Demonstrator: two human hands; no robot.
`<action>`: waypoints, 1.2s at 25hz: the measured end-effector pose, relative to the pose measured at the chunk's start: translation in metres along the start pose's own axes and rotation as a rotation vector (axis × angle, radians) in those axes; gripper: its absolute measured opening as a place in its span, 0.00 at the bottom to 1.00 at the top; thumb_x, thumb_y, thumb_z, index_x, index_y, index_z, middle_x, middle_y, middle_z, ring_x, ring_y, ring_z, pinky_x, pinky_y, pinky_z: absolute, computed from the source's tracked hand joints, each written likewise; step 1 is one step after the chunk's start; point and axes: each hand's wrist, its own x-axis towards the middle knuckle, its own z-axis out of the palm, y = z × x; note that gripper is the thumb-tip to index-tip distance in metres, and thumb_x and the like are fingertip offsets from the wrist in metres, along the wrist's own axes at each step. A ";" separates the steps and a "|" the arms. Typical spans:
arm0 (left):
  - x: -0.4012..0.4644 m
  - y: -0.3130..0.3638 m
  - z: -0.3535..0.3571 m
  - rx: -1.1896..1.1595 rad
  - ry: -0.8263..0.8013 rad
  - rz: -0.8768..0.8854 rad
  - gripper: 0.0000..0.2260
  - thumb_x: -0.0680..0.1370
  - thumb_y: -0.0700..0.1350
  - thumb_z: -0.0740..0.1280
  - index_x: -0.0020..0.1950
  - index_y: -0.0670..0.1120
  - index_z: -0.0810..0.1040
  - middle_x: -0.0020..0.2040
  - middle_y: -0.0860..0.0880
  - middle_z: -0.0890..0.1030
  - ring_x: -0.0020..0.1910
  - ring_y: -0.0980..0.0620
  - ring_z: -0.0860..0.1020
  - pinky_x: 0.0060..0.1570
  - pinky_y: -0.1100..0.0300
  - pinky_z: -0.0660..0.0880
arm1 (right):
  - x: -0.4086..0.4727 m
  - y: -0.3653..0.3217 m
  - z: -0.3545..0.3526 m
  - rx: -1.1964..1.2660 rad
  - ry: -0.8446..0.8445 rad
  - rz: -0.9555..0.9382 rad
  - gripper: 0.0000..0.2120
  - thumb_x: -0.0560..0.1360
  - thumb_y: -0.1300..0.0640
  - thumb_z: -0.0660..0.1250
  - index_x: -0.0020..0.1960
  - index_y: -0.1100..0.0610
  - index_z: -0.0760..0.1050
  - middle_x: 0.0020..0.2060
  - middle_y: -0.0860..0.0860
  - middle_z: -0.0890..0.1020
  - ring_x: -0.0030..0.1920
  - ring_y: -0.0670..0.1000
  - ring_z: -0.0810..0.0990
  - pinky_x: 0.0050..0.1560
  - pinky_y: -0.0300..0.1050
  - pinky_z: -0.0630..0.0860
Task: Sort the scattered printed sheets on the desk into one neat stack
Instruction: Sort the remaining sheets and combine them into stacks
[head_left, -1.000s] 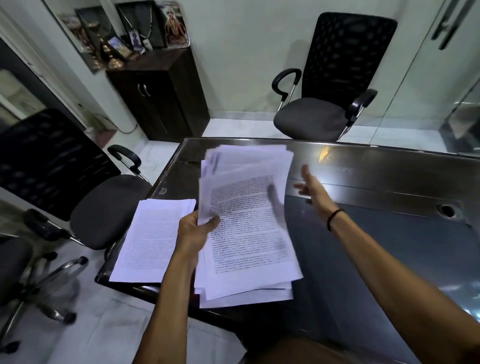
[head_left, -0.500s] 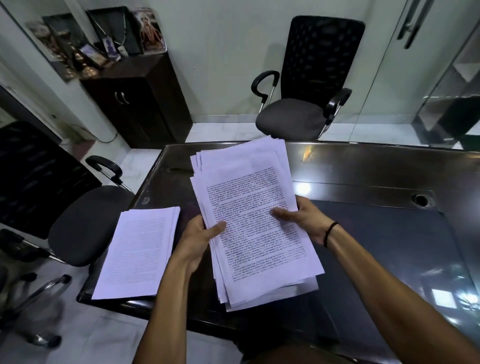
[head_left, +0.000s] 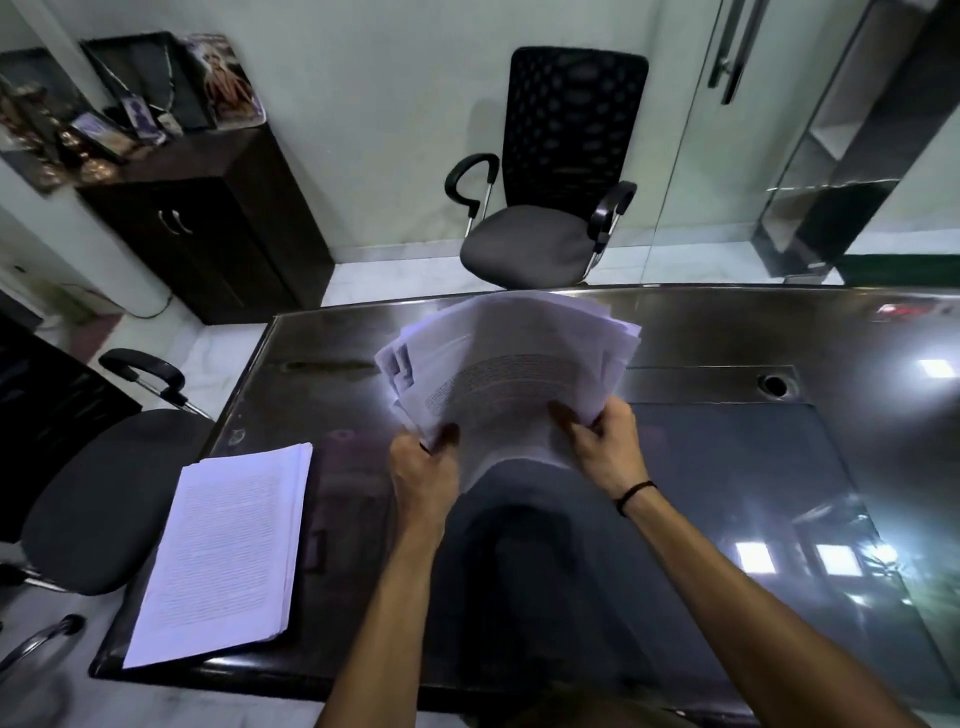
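Observation:
A fanned bundle of printed sheets (head_left: 511, 371) is lifted off the dark desk (head_left: 727, 493), tilted away from me and blurred by motion. My left hand (head_left: 423, 467) grips its near left corner with the thumb on top. My right hand (head_left: 602, 439) grips its near right edge, fingers curled round the paper. The far ends of the sheets splay out unevenly. A second, squarer stack of printed sheets (head_left: 223, 545) lies flat at the desk's near left corner.
A grey office chair (head_left: 545, 208) stands beyond the desk's far edge, another chair (head_left: 104, 499) sits close to its left side. A dark cabinet (head_left: 208, 223) stands at the back left. A round cable hole (head_left: 774, 384) is in the desk at right.
Both hands have raised the bundle from lying flat on the desk and tipped it up and away. The sheets have fanned out more. The stack at left has not moved.

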 end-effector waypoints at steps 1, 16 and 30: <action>0.001 0.001 0.003 0.020 -0.015 -0.027 0.08 0.75 0.43 0.75 0.51 0.42 0.81 0.41 0.48 0.84 0.40 0.48 0.83 0.36 0.57 0.76 | 0.001 0.001 -0.004 0.023 -0.021 0.014 0.14 0.73 0.50 0.73 0.44 0.62 0.78 0.35 0.54 0.83 0.35 0.48 0.80 0.36 0.54 0.79; 0.004 0.059 0.031 -0.304 0.185 -0.064 0.20 0.74 0.53 0.75 0.28 0.50 0.70 0.26 0.54 0.66 0.26 0.57 0.64 0.30 0.60 0.62 | 0.021 -0.034 0.005 0.302 0.339 0.184 0.23 0.66 0.36 0.74 0.28 0.53 0.73 0.24 0.42 0.71 0.29 0.46 0.69 0.36 0.44 0.70; -0.018 -0.009 0.033 -0.143 -0.163 -0.061 0.25 0.68 0.51 0.79 0.63 0.49 0.78 0.51 0.52 0.85 0.50 0.54 0.83 0.49 0.59 0.80 | 0.011 0.052 -0.011 0.022 -0.084 0.302 0.11 0.65 0.62 0.74 0.43 0.51 0.77 0.37 0.46 0.83 0.40 0.50 0.80 0.38 0.44 0.76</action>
